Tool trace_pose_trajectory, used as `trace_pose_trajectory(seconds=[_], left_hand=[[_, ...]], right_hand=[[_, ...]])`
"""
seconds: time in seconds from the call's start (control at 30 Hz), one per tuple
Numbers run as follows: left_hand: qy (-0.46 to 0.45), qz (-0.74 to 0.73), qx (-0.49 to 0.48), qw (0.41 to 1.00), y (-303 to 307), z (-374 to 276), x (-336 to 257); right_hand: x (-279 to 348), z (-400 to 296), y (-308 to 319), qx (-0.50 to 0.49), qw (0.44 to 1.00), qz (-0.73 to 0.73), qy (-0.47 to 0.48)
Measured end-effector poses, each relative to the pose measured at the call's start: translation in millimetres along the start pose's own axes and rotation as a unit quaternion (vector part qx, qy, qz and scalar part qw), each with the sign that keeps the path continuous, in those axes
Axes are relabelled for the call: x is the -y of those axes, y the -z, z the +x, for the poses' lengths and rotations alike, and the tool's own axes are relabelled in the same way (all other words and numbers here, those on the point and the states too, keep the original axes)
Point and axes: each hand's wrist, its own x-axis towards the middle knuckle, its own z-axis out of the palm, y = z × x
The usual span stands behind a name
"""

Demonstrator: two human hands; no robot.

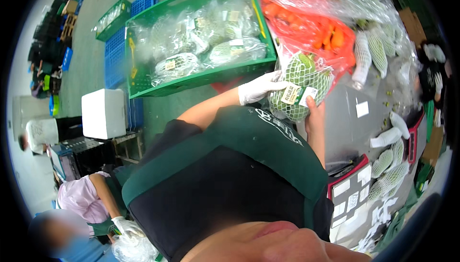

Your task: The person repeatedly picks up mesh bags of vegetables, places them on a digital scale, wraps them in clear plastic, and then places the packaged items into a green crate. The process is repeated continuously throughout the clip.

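My left hand [260,86], in a white glove, holds the left side of a clear bag of green vegetables in white foam netting [296,73]. My right hand [314,112], bare, grips the bag's lower right side, its thumb on a small white label [308,96]. Beside that label is a cream label with writing [290,93]. The fingers behind the bag are hidden. To the left of the bag stands a green plastic crate [201,71] holding several similar clear-bagged, netted vegetables [176,65].
Orange vegetables in a red bag [325,33] lie beyond my hands. Netted vegetables [377,51] and a label printer or scale with a red edge [346,186] are on the grey table [345,118]. A white foam box [102,114] stands left. A co-worker's gloved hand [127,226] touches plastic bags lower left.
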Motion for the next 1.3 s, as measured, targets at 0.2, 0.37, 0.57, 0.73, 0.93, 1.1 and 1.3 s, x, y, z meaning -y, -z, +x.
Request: trace_pose_trajectory(seconds=[0.2,0.37,0.57,0.73,0.93,1.1,1.3], left_hand=[[-0.04,0.067,-0.138,0.987,60.3,-53.3,-42.6],[0.069,0.573,-0.289,0.764,74.4,-92.0,-102.2],[-0.019,0.616,-0.384,0.687,112.3,-133.7,-103.3],[-0.011,0.312,-0.477,0.822,117.0,-155.2,-117.9],[0.002,0.158,-0.483,0.861,154.7,-152.2,-84.2],[0.029,0.185,-0.422,0.887,167.0,-151.1,-78.0],[0.096,0.624,-0.304,0.713,197.1,-226.7,-131.7]], right_hand=[[-29.9,71.9,-66.3,0.127,0.987,0.05,-0.087],[-52.9,122.2,-108.4,0.157,0.974,-0.013,-0.165],[-46.3,141.4,-177.4,0.21,0.95,-0.129,-0.191],[-59.0,151.7,-216.3,0.246,0.884,-0.393,-0.057],[-54.7,115.5,-285.6,0.44,0.638,-0.592,0.222],[-91.3,123.7,-291.9,0.38,0.554,-0.655,0.344],[-112.8,154.1,-288.8,0.388,0.582,-0.631,0.335]])
